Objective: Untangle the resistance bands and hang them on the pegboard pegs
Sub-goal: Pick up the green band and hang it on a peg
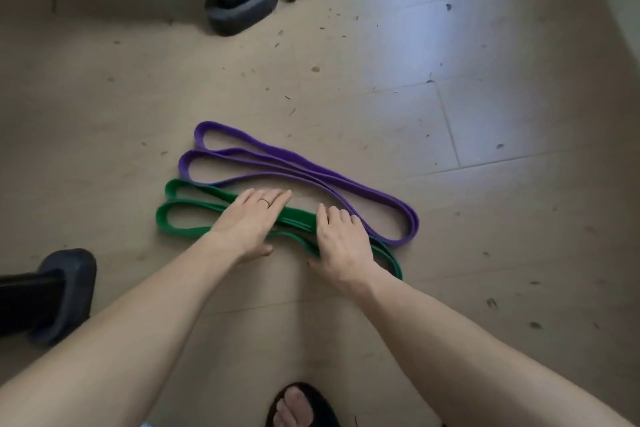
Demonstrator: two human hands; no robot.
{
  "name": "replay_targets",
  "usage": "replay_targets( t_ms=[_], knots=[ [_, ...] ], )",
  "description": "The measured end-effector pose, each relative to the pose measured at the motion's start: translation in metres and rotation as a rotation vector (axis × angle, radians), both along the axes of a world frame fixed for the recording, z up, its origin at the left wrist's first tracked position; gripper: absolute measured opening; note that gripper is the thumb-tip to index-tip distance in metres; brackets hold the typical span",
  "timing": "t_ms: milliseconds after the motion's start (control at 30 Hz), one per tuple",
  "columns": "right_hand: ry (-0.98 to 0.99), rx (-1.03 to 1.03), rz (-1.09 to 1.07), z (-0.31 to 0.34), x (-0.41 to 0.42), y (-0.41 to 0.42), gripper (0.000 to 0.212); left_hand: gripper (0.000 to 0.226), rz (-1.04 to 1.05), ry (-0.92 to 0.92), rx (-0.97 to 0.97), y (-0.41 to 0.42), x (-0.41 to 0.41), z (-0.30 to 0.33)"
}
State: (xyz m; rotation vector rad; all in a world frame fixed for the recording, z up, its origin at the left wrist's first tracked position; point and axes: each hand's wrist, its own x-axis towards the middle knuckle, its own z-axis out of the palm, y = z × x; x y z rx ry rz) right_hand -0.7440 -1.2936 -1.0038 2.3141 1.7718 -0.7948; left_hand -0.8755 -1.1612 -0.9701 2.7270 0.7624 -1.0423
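Note:
Two folded resistance bands lie side by side on the floor. The purple band [298, 170] is the farther one, doubled into two loops at its left end. The green band [180, 215] lies nearer me, folded the same way. My left hand [247, 222] lies flat across the green band's middle with straight fingers and a ring on one finger. My right hand [341, 243] covers the green band's right part, its fingers bent down over the strands. No pegboard is in view.
The beige tiled floor [450, 121] is scattered with small debris. Black equipment feet stand at the top [242, 10] and at the left [65, 291]. My sandalled foot [298, 406] shows at the bottom edge.

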Motion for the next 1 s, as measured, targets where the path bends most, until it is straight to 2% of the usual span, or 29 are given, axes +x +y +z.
replay_targets(
  t_ms=[67, 133, 267, 300, 500, 600, 700, 900, 1000],
  knots=[
    [-0.032, -0.013, -0.004, -0.020, -0.002, 0.000, 0.084, 0.110, -0.016, -0.005, 0.006, -0.004, 0.001, -0.031],
    [-0.032, -0.004, -0.003, -0.026, -0.002, -0.001, 0.058, 0.101, -0.014, -0.006, 0.039, -0.013, 0.002, -0.052],
    [0.067, -0.020, 0.034, -0.021, -0.005, -0.008, 0.035, 0.034, -0.079, -0.099, 0.201, -0.027, 0.006, -0.050],
    [0.089, -0.021, 0.030, -0.017, -0.006, -0.010, 0.032, 0.026, -0.085, -0.104, 0.200, -0.029, 0.006, -0.046],
    [0.158, 0.181, -0.057, 0.047, 0.001, -0.008, 0.026, 0.028, -0.042, -0.117, 0.019, -0.024, -0.003, 0.014],
    [0.176, 0.218, -0.091, 0.113, 0.011, -0.008, 0.033, 0.024, 0.017, -0.158, -0.067, -0.020, 0.001, 0.082],
    [0.178, 0.227, -0.143, 0.200, 0.027, -0.020, 0.030, 0.028, 0.061, -0.147, -0.152, -0.024, 0.017, 0.174],
    [0.233, 0.289, -0.343, 0.419, 0.075, -0.064, 0.023, 0.034, 0.121, -0.253, -0.358, -0.050, 0.063, 0.403],
    [0.242, 0.364, -0.468, 0.539, 0.098, -0.095, 0.034, 0.036, 0.154, -0.377, -0.444, -0.069, 0.090, 0.519]
  ],
)
